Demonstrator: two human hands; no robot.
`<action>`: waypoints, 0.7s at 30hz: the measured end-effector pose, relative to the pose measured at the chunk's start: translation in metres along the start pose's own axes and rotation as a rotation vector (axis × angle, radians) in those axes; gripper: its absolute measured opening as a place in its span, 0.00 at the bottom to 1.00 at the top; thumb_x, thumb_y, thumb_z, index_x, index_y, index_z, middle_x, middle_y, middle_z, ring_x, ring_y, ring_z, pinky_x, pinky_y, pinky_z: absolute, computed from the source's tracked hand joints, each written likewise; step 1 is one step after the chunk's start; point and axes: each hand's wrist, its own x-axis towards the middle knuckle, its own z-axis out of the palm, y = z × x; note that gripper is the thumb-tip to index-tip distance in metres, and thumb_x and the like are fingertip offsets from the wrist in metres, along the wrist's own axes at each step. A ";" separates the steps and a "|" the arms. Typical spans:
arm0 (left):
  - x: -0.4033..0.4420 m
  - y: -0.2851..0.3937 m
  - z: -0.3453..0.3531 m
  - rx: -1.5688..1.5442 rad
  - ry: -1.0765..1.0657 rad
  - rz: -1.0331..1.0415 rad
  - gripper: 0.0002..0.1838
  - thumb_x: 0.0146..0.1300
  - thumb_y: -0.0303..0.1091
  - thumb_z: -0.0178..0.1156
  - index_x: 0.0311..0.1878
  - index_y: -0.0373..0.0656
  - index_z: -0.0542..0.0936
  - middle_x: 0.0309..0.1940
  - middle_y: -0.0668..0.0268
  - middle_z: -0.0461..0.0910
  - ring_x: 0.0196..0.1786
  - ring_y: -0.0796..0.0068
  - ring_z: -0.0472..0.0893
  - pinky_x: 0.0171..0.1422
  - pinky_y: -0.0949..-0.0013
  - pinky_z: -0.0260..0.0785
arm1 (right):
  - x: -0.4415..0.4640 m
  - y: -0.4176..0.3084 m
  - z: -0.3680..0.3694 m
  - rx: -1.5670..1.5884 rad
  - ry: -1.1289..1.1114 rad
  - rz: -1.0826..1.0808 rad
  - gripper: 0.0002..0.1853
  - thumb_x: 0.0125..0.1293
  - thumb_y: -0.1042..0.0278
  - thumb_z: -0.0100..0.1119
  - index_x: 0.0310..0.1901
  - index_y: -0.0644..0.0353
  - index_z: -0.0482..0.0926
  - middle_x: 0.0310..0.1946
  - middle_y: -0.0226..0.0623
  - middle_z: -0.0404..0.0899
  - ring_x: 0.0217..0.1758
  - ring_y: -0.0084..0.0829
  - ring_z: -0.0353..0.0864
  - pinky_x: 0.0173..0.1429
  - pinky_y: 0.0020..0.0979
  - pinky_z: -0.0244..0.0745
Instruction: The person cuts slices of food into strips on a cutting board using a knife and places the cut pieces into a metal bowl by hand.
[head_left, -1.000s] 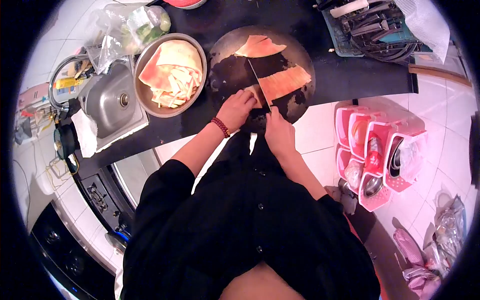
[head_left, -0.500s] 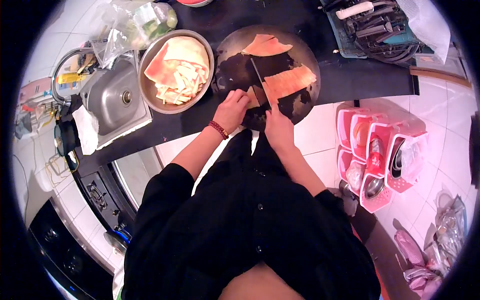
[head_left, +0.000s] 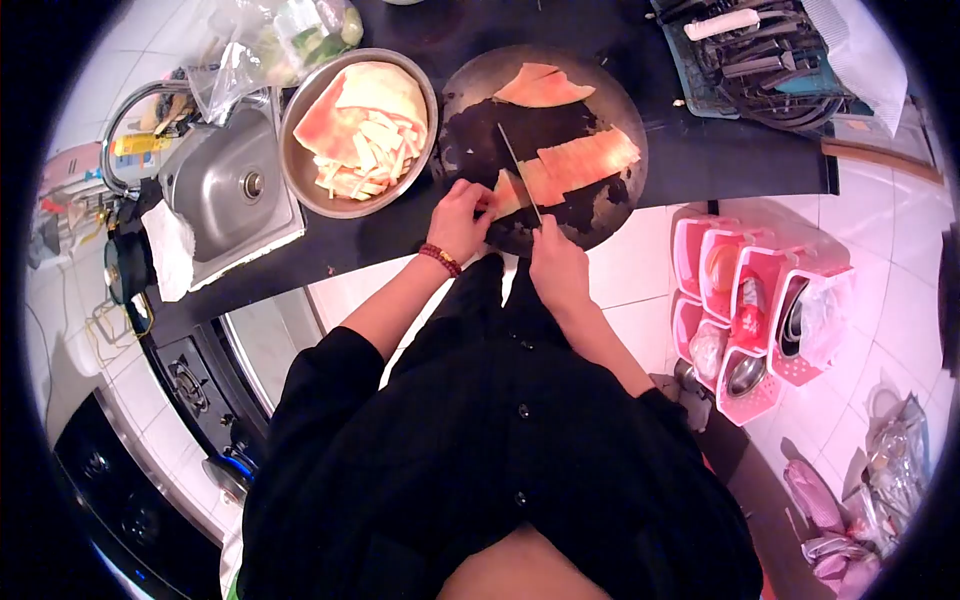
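A knife [head_left: 519, 172] is in my right hand [head_left: 558, 262], its fingers wrapped round the handle, the blade pointing away over a round dark board [head_left: 470, 82]. Left of the blade, my left hand [head_left: 461, 221] pinches the edge of a small pale-orange piece [head_left: 509, 194]. Just right of the blade lies a row of cut slices [head_left: 590, 161]. A separate flat orange-pink piece [head_left: 543, 87] rests near the far side of the board. The metal bowl [head_left: 288, 131] to the left holds a large folded piece [head_left: 378, 95] and several cut strips [head_left: 369, 155].
A sink [head_left: 222, 190] is at the left, with a plastic bag [head_left: 250, 55] behind it. A rack of utensils [head_left: 750, 60] stands at the back right. Pink baskets [head_left: 748, 300] are on the floor to the right, and a stove [head_left: 190, 385] is at lower left.
The view has shifted slightly, so the bowl and board appear further right. The slices beside the blade are now more offset, and the small piece under my left hand shows more.
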 end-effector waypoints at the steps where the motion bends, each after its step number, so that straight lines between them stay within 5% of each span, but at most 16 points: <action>1: 0.001 0.001 -0.001 0.013 -0.005 -0.004 0.10 0.55 0.24 0.70 0.40 0.38 0.82 0.36 0.60 0.80 0.39 0.66 0.86 0.43 0.66 0.80 | 0.006 0.004 0.008 -0.044 -0.042 0.023 0.09 0.74 0.67 0.50 0.47 0.63 0.68 0.32 0.56 0.82 0.36 0.59 0.83 0.38 0.54 0.76; 9: 0.001 0.003 0.000 -0.004 -0.001 -0.055 0.09 0.54 0.24 0.70 0.39 0.38 0.83 0.35 0.59 0.82 0.37 0.64 0.86 0.45 0.66 0.80 | 0.007 -0.011 0.003 0.003 0.058 0.010 0.09 0.74 0.66 0.50 0.47 0.63 0.68 0.30 0.57 0.82 0.34 0.60 0.82 0.39 0.57 0.76; 13: 0.002 0.002 0.001 0.043 -0.020 -0.076 0.09 0.55 0.23 0.69 0.40 0.38 0.83 0.36 0.58 0.83 0.38 0.65 0.87 0.45 0.66 0.80 | 0.013 -0.005 0.016 -0.038 -0.151 0.099 0.11 0.75 0.66 0.49 0.50 0.64 0.67 0.31 0.59 0.82 0.36 0.61 0.82 0.40 0.57 0.76; 16: 0.001 0.001 0.001 -0.062 0.022 -0.072 0.07 0.54 0.21 0.67 0.36 0.39 0.83 0.34 0.59 0.83 0.37 0.64 0.87 0.44 0.66 0.81 | 0.014 -0.012 0.011 0.055 0.026 0.006 0.10 0.75 0.66 0.49 0.49 0.64 0.67 0.29 0.60 0.81 0.36 0.62 0.82 0.39 0.57 0.75; 21: -0.001 0.000 0.002 -0.117 0.012 -0.160 0.08 0.54 0.20 0.66 0.38 0.38 0.84 0.36 0.59 0.86 0.39 0.67 0.88 0.47 0.67 0.82 | 0.004 -0.016 0.024 0.062 -0.154 0.162 0.10 0.76 0.66 0.47 0.50 0.62 0.65 0.36 0.58 0.83 0.38 0.61 0.83 0.42 0.56 0.77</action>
